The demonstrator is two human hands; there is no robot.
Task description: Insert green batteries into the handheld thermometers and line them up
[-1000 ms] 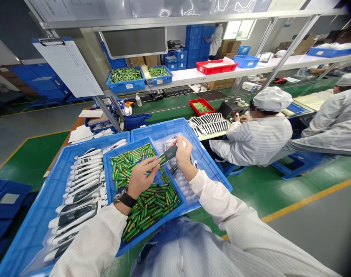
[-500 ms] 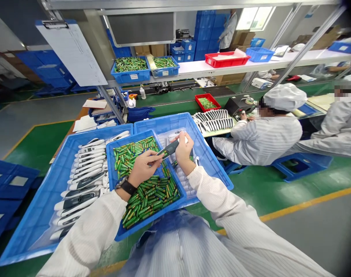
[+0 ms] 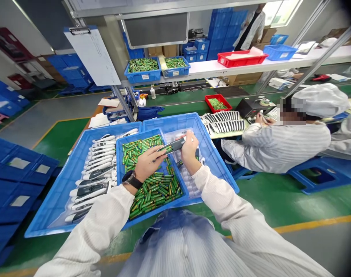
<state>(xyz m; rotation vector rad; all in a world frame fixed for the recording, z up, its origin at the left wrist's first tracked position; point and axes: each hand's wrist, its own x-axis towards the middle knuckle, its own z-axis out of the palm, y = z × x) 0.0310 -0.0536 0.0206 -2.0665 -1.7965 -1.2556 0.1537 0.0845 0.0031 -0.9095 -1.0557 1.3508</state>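
In the middle of the frame, the right hand (image 3: 189, 152) is gripping a slim grey and white plastic device (image 3: 175, 145), and the left hand (image 3: 148, 163) is pinching its lower left end. Both are hovering over a small blue plastic tray (image 3: 119, 181) full of green batteries (image 3: 155, 188). White devices (image 3: 97, 165) are lying in rows in a big blue plastic crate (image 3: 62, 181) at the left. A person in a white coat (image 3: 290, 142) is sitting at the right.

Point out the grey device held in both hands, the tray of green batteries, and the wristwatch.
grey device (image 3: 175, 145): head view, middle of its dark body.
battery tray (image 3: 163, 209): head view, its blue front wall.
wristwatch (image 3: 129, 178): head view, its case on the left wrist.
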